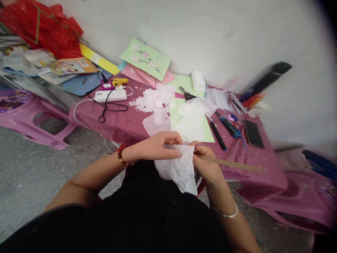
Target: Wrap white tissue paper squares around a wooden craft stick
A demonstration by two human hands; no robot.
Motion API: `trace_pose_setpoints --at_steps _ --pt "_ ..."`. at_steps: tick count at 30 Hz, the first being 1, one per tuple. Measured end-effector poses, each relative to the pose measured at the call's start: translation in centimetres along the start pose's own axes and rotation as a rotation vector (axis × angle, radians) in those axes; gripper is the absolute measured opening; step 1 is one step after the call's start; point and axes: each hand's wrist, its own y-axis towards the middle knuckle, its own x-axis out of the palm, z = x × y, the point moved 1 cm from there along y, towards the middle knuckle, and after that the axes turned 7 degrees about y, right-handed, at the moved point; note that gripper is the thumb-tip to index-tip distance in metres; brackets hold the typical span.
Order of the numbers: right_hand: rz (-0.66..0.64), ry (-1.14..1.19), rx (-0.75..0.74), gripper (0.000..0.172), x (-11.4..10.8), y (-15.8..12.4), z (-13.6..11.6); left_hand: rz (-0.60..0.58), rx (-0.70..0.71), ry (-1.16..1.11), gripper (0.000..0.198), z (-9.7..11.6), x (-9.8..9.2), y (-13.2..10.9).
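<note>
In front of my lap, a crumpled white sheet of tissue paper [181, 170] hangs between my two hands. My left hand [162, 146] pinches its upper edge, the thumb lying over the paper and the fingers curled behind. My right hand [207, 163] is closed at the paper's right edge and grips a long flat brown strip [237, 164] that sticks out to the right. Whether this strip is wood or card I cannot tell. Just beyond my hands, more white tissue paper [191, 124] lies on a light green sheet [207, 131].
A checked cloth covers the table [118, 123]. Torn white paper pieces [152, 100], scissors [186, 93], a black marker [218, 135], a blue-black tool [229, 126] and a phone [253, 133] lie on it. A power strip [110, 96] with cables sits left. Pink stools [50, 119] flank the table.
</note>
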Motion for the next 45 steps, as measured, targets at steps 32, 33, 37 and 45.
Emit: trace_pose_setpoints --at_steps 32,33,37,45 --pt "-0.167 0.133 0.087 0.017 -1.0 -0.9 -1.4 -0.19 -0.051 -0.098 0.019 0.6 -0.3 2.0" --pt "-0.158 0.129 0.088 0.018 -0.8 -0.9 -1.5 -0.178 -0.063 -0.102 0.019 0.7 -0.2 1.9" --pt "-0.126 0.142 0.084 0.024 0.0 -0.7 -1.4 -0.115 -0.123 -0.11 0.025 0.9 0.3 1.6" --pt "-0.115 0.25 0.098 0.027 0.2 -0.6 -1.0 -0.145 -0.081 -0.242 0.026 0.4 0.9 1.6"
